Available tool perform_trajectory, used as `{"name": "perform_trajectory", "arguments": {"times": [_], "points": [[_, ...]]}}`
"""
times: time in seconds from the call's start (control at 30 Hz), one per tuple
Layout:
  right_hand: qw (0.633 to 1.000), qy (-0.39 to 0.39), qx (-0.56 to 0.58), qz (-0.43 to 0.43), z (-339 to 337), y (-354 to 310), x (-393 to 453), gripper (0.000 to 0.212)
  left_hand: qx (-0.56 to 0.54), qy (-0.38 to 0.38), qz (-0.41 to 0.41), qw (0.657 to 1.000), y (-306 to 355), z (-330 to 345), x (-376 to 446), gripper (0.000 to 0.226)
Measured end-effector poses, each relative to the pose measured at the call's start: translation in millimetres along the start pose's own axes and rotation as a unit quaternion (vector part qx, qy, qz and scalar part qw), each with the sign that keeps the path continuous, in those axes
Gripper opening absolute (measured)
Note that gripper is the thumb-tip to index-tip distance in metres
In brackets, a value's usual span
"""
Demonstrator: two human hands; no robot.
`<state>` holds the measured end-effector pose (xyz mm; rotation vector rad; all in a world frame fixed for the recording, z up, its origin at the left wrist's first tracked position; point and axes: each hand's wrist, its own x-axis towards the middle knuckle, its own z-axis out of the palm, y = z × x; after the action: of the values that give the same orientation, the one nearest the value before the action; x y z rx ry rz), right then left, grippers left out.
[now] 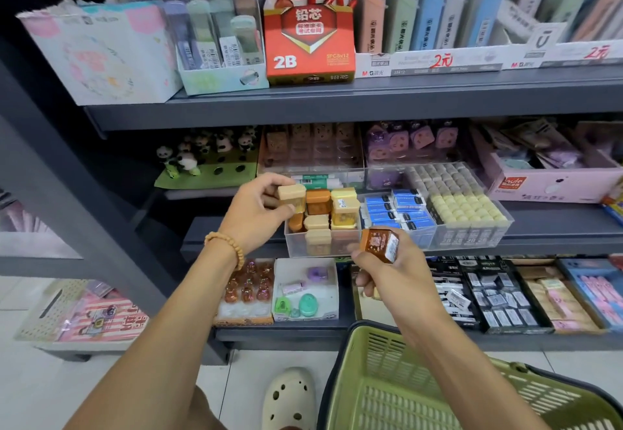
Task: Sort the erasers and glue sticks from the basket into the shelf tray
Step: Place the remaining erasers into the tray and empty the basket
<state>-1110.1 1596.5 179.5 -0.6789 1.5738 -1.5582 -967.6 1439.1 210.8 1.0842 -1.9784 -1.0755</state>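
- Our left hand pinches a cream-lidded yellow eraser box between thumb and fingers, at the back left corner of the clear shelf tray.
- Our right hand grips a brown eraser box with fingers curled round it, just in front of the tray's right corner.
- The tray holds cream, orange and yellow boxes; we cannot tell whether any are glue sticks.
- The green basket sits low, beneath our right arm.
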Motion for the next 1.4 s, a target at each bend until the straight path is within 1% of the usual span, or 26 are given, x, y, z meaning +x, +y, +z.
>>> {"name": "perform_trajectory", "arguments": {"times": [0.1,0.17,0.27,0.33,0.4,0.47,0.57,0.67,0.77,0.87,0.93,0.97,1.0,1.03,1.07,1.13,1.2,1.27,1.33,1.4], "points": [[0.999,-0.018,-0.031,-0.006,-4.4,0.4,0.8,0.009,0.053,0.04,-0.004,0.998,-1.2,3.5,7.2,0.022],[0.999,-0.025,-0.037,-0.006,-5.8,1.3,0.5,0.009,0.094,0.062,0.011,0.994,-1.9,6.6,8.6,0.022],[0.999,-0.025,-0.02,0.002,-6.0,1.2,-0.1,0.013,0.177,0.035,0.054,0.982,-4.7,11.9,7.7,0.035],[0.999,-0.038,-0.017,0.005,-6.6,0.6,-1.6,0.015,0.215,0.031,0.067,0.974,-5.6,13.0,9.4,0.032],[0.998,-0.058,-0.025,0.004,-8.8,1.1,-2.6,0.02,0.233,0.044,0.079,0.968,-6.4,13.4,10.6,0.025],[0.997,-0.067,-0.033,0.001,-12.0,1.5,-3.1,0.025,0.24,0.061,0.086,0.965,-7.4,15.5,10.1,0.024],[0.997,-0.065,-0.033,-0.001,-17.0,3.4,-1.6,0.028,0.237,0.079,0.078,0.965,-9.6,19.2,8.8,0.031],[0.997,-0.066,-0.031,-0.01,-19.3,5.7,-0.3,0.026,0.25,0.075,0.072,0.963,-11.9,19.7,7.6,0.037],[0.995,-0.087,-0.032,-0.024,-18.7,6.7,0.6,0.02,0.263,0.076,0.065,0.96,-14.3,17.5,7.2,0.036],[0.995,-0.097,-0.02,-0.021,-16.3,5.5,-0.1,0.035,0.291,0.067,0.058,0.953,-11.8,15.3,5.5,0.036],[0.995,-0.101,-0.018,-0.015,-16.3,3.5,-0.8,0.046,0.315,0.088,0.066,0.943,-7.1,13.2,1.9,0.033],[0.994,-0.105,-0.024,-0.016,-17.0,3.0,-0.6,0.049,0.303,0.106,0.075,0.944,-3.5,13.0,-1.2,0.028],[0.993,-0.11,-0.037,-0.019,-17.5,1.9,-0.4,0.051,0.268,0.115,0.083,0.953,1.5,13.5,-4.8,0.021],[0.992,-0.116,-0.052,-0.026,-17.8,1.1,-0.3,0.052,0.213,0.109,0.087,0.967,6.8,15.1,-8.8,0.013],[0.99,-0.121,-0.062,-0.032,-17.3,-0.7,-1.0,0.053,0.153,0.079,0.087,0.981,13.1,17.5,-13.4,0.007],[0.989,-0.129,-0.065,-0.04,-15.5,-3.6,-1.9,0.055,0.065,-0.032,0.083,0.994,24.2,23.2,-22.3,0.005],[0.989,-0.133,-0.052,-0.037,-14.3,-6.9,-3.9,0.056,0.011,-0.135,0.066,0.989,30.5,28.6,-30.7,0.013],[0.989,-0.137,-0.033,-0.031,-13.2,-9.7,-5.9,0.057,-0.031,-0.184,0.047,0.981,32.8,34.1,-36.2,0.02],[0.991,-0.131,0.003,-0.021,-12.2,-9.6,-6.4,0.056,-0.064,-0.187,0.047,0.979,33.9,36.9,-37.1,0.023],[0.996,-0.08,0.029,-0.004,-13.7,-5.3,-1.4,0.047,-0.076,-0.158,0.05,0.983,33.0,34.7,-33.4,0.024]]}}
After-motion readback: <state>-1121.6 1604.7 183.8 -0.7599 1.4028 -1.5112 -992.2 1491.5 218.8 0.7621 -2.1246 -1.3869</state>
